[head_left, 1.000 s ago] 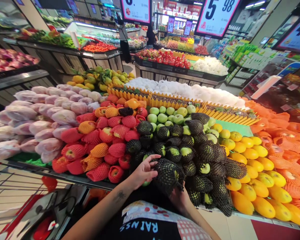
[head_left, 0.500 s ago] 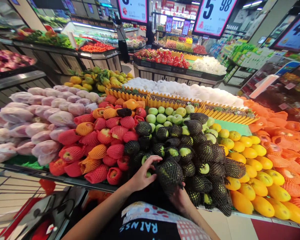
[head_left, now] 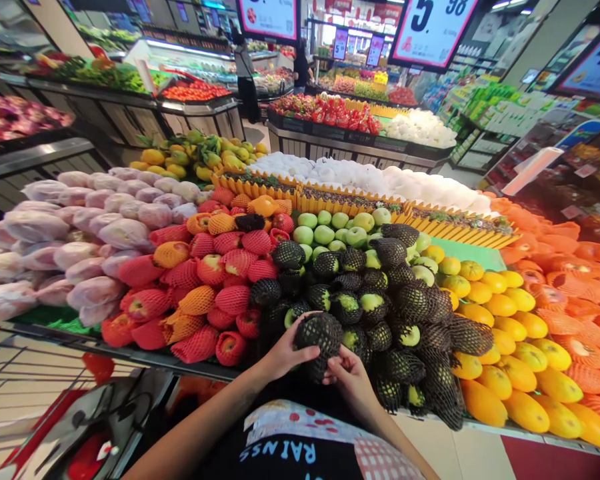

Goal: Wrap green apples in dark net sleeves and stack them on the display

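Observation:
A green apple in a black foam net (head_left: 319,335) is held up over the near edge of the fruit stand. My left hand (head_left: 286,355) is wrapped round its left side, thumb across the front. The fingers of my right hand (head_left: 349,375) are closed at the lower right of the net, pinching its loose end. Most of the fruit is hidden by the dark mesh. Just beyond lie several more green apples in black nets (head_left: 347,307), and behind them bare green apples (head_left: 324,235).
Red-netted apples (head_left: 233,300) lie to the left, with pale wrapped fruit (head_left: 125,233) farther left. Oranges (head_left: 513,327) fill the right side. A shopping cart (head_left: 55,413) stands at lower left. Yellow fencing (head_left: 350,203) crosses the back; two people stand far off.
The netted apple has moved left into my left hand, which was open beside it and now grips it. My right hand has shifted from beneath it to the net's lower right end.

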{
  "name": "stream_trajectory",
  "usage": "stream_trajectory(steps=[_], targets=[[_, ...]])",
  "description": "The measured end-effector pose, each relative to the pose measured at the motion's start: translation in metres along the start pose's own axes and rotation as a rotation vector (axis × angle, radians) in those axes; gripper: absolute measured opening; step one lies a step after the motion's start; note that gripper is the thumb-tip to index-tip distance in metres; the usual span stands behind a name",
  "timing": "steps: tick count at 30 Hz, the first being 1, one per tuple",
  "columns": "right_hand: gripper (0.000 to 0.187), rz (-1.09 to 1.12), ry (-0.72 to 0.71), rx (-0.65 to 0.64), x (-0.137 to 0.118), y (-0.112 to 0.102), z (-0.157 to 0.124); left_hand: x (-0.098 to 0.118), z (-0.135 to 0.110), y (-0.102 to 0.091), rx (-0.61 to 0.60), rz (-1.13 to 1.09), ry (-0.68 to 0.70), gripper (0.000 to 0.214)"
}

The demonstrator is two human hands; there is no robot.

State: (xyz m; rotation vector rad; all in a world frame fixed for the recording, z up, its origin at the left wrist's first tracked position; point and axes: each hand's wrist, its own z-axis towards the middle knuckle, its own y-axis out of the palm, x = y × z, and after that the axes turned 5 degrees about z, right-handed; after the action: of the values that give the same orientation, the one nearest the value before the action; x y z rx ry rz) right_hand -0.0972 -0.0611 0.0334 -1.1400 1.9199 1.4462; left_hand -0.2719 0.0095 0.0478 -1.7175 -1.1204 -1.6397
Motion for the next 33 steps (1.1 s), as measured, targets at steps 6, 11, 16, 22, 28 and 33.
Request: stream_trajectory(steps=[6, 11, 16, 22, 28, 33], targets=[[0.034, -0.092, -0.042, 0.037, -0.005, -0.002, 0.001, -0.010, -0.001, 0.000, 0.159, -0.001, -0.066, 0.092], [0.030, -0.145, -0.113, 0.067, -0.013, 0.001, -0.004, 0.003, 0.008, -0.009, 0.569, 0.180, 0.104, 0.073], [0.031, -0.150, -0.211, 0.174, -0.011, -0.006, -0.001, 0.012, 0.013, -0.011, 0.539, 0.562, 0.377, 0.079], [0.030, -0.170, -0.256, 0.217, -0.013, -0.007, -0.003, -0.004, 0.024, 0.011, 0.154, 1.166, 0.320, 0.068], [0.032, -0.186, -0.268, 0.224, -0.015, -0.007, -0.005, -0.003, 0.031, 0.009, 0.090, 1.253, 0.255, 0.070], [0.030, -0.180, -0.261, 0.221, -0.016, -0.007, -0.004, 0.030, 0.037, -0.022, 0.045, 1.006, 0.416, 0.048]])
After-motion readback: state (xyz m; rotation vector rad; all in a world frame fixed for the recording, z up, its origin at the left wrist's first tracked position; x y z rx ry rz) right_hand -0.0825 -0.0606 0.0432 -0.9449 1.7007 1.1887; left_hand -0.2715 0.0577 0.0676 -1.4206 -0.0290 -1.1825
